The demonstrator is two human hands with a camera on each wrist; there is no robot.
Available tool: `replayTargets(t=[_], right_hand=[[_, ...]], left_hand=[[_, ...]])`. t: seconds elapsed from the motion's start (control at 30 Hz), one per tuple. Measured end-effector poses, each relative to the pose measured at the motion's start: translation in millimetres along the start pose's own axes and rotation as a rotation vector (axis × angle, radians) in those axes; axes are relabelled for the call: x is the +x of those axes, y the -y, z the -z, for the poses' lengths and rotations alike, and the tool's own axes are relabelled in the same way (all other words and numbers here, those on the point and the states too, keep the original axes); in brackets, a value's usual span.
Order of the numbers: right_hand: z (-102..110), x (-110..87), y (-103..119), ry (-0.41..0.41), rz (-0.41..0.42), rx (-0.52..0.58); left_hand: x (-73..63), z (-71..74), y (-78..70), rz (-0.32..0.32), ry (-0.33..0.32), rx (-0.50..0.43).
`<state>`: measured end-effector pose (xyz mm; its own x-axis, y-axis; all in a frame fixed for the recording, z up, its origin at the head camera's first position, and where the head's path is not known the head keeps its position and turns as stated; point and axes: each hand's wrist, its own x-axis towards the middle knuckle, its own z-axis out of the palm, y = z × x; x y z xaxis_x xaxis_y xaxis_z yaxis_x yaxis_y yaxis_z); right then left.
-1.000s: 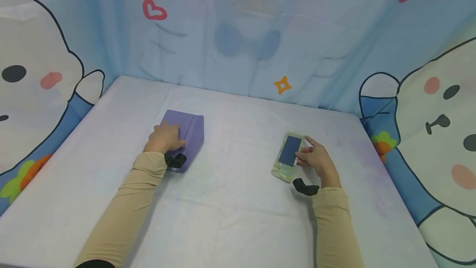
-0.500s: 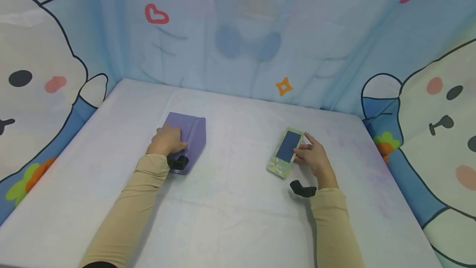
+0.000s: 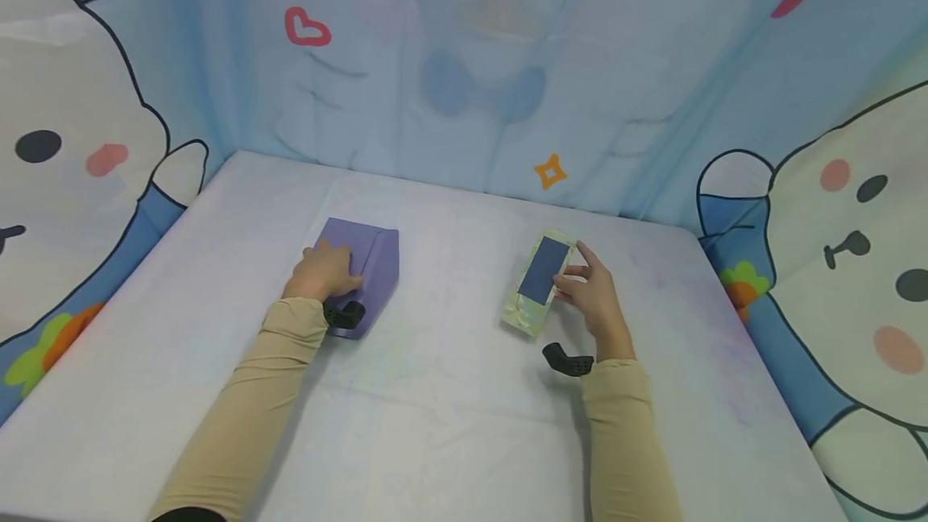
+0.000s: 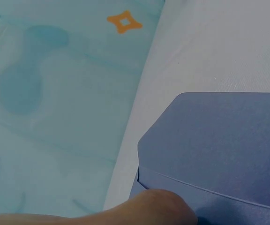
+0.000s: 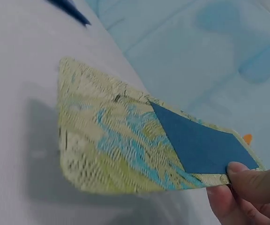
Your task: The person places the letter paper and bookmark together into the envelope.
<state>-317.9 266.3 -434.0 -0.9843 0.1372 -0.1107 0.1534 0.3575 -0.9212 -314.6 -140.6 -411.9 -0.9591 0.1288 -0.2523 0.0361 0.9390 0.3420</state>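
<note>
A purple paper envelope (image 3: 379, 268) lies on the table at the left, its flap (image 4: 219, 136) folded up and away from the body. My left hand (image 3: 322, 271) rests on the envelope's body and presses it, thumb near the flap's crease; part of the envelope is hidden beneath it. In my right hand (image 3: 590, 292) is a pale green, marbled card (image 5: 109, 136) with a dark blue rectangle (image 5: 198, 143) on its face. Thumb and fingers pinch one long edge of the card. It is tilted and held above the table, casting a shadow.
A white cloth (image 3: 449, 393) covers the table. Behind and beside it hangs a blue curtain (image 3: 478, 135) with cartoon animals. Black wrist devices sit at the left cuff (image 3: 344, 315) and the right cuff (image 3: 569, 361).
My right hand has carried the card leftward and farther from me, lifting it off the table. The left hand and the envelope have stayed in place.
</note>
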Motion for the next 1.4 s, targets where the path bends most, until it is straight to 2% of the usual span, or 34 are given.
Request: replayTargets(t=[0.3, 0.67, 0.97, 1.4], right_hand=[[-20, -0.1, 11, 0.009, 0.014, -0.017], [-31, -3.7, 28, 0.006, 0.027, -0.03], [-52, -9.8, 44, -0.05, 0.023, 0.04], [-77, -7.7, 45, -0.083, 0.004, 0.216]], left_hand=[[-2.4, -1.0, 4.1, 0.007, -0.006, -0.002], [-1.0, -3.5, 5.3, 0.0, -0.021, -0.004], [2.2, -7.4, 5.2, 0.006, -0.019, 0.005], [4.5, -2.0, 2.9, -0.001, -0.032, 0.006]])
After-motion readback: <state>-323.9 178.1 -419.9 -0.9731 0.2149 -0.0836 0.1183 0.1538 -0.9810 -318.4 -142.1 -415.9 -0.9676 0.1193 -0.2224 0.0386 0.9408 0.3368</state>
